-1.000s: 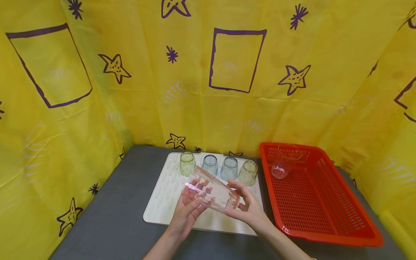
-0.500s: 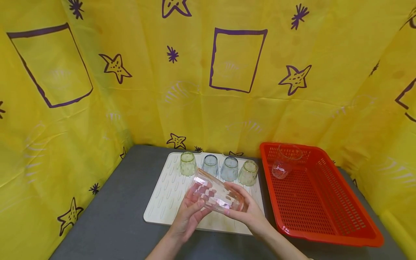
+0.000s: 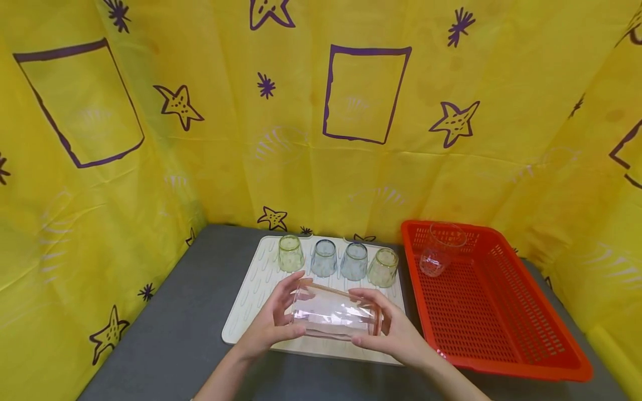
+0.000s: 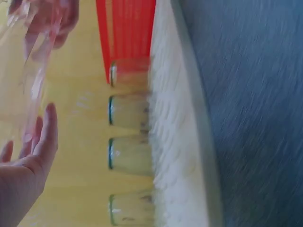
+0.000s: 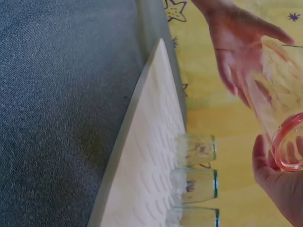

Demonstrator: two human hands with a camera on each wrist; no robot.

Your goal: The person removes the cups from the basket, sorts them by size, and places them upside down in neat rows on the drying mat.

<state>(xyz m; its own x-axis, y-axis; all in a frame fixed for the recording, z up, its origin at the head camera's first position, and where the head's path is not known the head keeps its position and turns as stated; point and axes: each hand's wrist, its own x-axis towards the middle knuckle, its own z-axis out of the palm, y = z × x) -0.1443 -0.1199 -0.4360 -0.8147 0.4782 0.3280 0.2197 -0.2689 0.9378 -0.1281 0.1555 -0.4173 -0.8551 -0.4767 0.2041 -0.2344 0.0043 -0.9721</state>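
A pink-tinted clear drinking glass (image 3: 335, 312) lies sideways in the air above the white drying mat (image 3: 246, 312). My left hand (image 3: 271, 320) holds its left end, thumb in front and fingers behind. At the other end, my right hand (image 3: 393, 328) grips the glass near its thick pink base. The right wrist view shows that base as a pink ring (image 5: 279, 142) beside the right fingers. Behind the held glass, a row of tumblers stands upside down on the mat: a green tumbler (image 3: 290, 254), two blue tumblers (image 3: 324, 258), and another pale green tumbler (image 3: 383, 268).
To the right of the mat sits a red plastic basket (image 3: 471, 312) with perforated sides. A clear glass (image 3: 435, 259) leans in its back left corner. Grey cloth (image 3: 165, 334) covers the table, and a yellow patterned curtain (image 3: 225, 167) hangs around it.
The glass has turned from a slant to nearly level. My left hand has shifted from under the glass to around its left end, and its patterned side has rolled out of view.
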